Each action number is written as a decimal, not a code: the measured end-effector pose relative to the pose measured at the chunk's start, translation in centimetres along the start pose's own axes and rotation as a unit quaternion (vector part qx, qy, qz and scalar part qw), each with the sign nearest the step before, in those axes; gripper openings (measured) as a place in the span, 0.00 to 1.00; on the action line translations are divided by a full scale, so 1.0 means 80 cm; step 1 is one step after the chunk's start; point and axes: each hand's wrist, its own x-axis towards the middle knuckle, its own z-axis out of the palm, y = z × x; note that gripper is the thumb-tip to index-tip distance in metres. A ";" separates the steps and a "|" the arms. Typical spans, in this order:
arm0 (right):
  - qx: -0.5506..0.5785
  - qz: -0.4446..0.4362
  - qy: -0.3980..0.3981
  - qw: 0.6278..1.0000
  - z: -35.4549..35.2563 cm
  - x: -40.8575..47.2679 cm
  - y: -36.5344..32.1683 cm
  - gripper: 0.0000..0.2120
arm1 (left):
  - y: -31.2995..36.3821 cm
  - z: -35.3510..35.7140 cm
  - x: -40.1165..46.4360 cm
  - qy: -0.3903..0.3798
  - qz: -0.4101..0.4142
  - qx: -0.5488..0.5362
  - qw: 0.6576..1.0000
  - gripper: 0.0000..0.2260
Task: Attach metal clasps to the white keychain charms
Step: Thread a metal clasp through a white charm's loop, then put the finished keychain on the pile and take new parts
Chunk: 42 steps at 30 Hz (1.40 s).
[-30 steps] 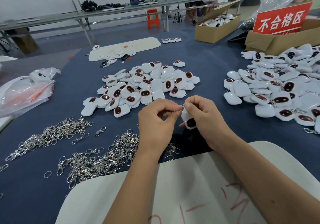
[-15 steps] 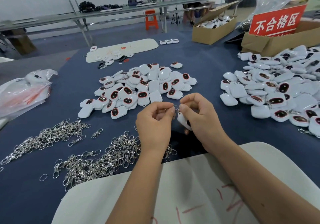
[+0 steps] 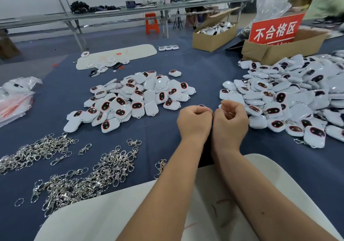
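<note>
A white charm is all but hidden in the curled fingers of the left hand, only a sliver being seen above the knuckles. The right hand is pressed against it with fingers curled; what it pinches cannot be told. Loose charms are heaped beyond on the blue table, finished ones to the right, metal clasps to the left.

On the counter, clasps lie near-left, one charm pile sits centre behind them, a bigger charm heap sits right, two boxes stand far right behind it, hands are raised between the piles.
</note>
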 end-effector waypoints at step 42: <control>-0.366 -0.351 -0.441 0.740 0.017 -0.036 -0.001 0.21 | -0.029 -0.183 -0.015 -0.018 0.195 0.246 0.949 0.18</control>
